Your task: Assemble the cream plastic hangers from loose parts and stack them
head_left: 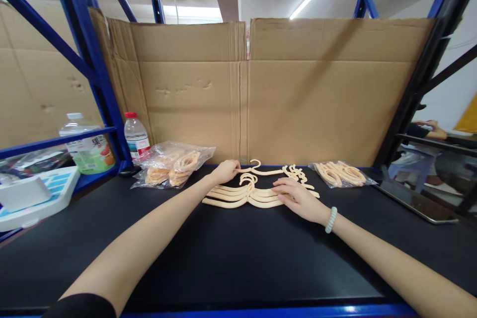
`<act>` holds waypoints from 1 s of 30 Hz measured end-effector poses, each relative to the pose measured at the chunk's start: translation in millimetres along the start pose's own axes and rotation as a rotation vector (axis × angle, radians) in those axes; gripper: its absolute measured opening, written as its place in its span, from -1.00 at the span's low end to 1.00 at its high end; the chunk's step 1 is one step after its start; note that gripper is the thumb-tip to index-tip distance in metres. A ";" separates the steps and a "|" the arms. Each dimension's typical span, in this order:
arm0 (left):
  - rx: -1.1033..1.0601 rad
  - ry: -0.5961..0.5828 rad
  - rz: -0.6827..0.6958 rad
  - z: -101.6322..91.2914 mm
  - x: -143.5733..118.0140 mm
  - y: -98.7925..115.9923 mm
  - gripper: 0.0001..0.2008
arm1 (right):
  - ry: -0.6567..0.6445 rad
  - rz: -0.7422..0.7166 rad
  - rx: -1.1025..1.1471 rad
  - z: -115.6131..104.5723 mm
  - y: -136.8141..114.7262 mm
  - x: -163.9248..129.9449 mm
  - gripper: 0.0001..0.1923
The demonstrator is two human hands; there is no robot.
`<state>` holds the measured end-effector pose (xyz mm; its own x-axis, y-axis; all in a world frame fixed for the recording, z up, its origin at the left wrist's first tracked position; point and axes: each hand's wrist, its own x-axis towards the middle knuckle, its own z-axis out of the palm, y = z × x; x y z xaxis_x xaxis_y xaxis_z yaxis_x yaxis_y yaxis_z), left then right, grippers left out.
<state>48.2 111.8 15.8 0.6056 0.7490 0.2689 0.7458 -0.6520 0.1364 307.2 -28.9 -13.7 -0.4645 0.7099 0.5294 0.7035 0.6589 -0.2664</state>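
Observation:
Several cream-coloured clothes hangers (228, 204) lie in an overlapping row on the black table, their hooks pointing away from me. Behind them is one more hanger (266, 172), its left end pinched in the closed fingers of my left hand (225, 171). My right hand (300, 198), wearing a pale beaded bracelet (331, 219), rests over the right arms of the row with its fingers stretched out. Just beyond the right hand sits a small cluster of cream hooks (294, 172); its lower part is partly hidden by that hand.
A clear bag of cream pieces (175, 164) lies at the back left, a smaller bag (341, 174) at the back right. Bottles (136, 136) stand at left. A flat dark device (417, 201) lies at right. Cardboard (335, 89) walls the back between blue posts.

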 end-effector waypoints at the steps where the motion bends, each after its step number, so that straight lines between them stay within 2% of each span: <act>1: -0.002 0.019 -0.008 -2.3 -0.2 -0.3 -0.73 | 0.003 0.000 0.004 0.5 -0.2 -0.2 -0.72; 4: -0.009 0.099 -0.033 -16.4 -4.0 1.8 -0.78 | 0.036 0.008 0.009 0.9 0.2 0.1 -0.72; 7: -0.027 0.209 -0.041 -37.4 -16.6 9.8 -0.89 | 0.128 0.016 -0.029 -5.7 6.7 2.0 -0.72; 10: -0.053 0.296 -0.020 -54.0 -41.2 21.2 -0.90 | 0.261 0.077 -0.129 -22.0 25.6 3.0 -0.73; 12: -0.074 0.319 0.002 -57.6 -62.9 28.2 -0.91 | 0.316 0.152 -0.201 -33.8 43.5 1.5 -0.72; 15: -0.155 0.340 0.038 -52.2 -96.1 36.5 -0.93 | 0.302 0.228 -0.244 -42.3 69.4 -2.7 -0.74; 19: -0.202 0.356 0.034 -36.8 -125.6 43.5 -0.94 | 0.195 0.255 -0.293 -35.1 88.2 -4.1 -0.74; 26: -0.267 0.336 0.074 -17.5 -130.3 46.3 -0.95 | -0.001 0.177 -0.357 -24.2 97.6 6.8 -0.69; 30: -0.259 0.325 0.093 -11.4 -132.5 46.9 -0.95 | -0.057 0.166 -0.372 -21.5 102.2 10.1 -0.66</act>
<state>-0.3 -19.4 -2.5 0.5165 0.6367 0.5726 0.5727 -0.7540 0.3218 386.0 40.2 -18.3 -0.3495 0.8187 0.4556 0.9133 0.4062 -0.0294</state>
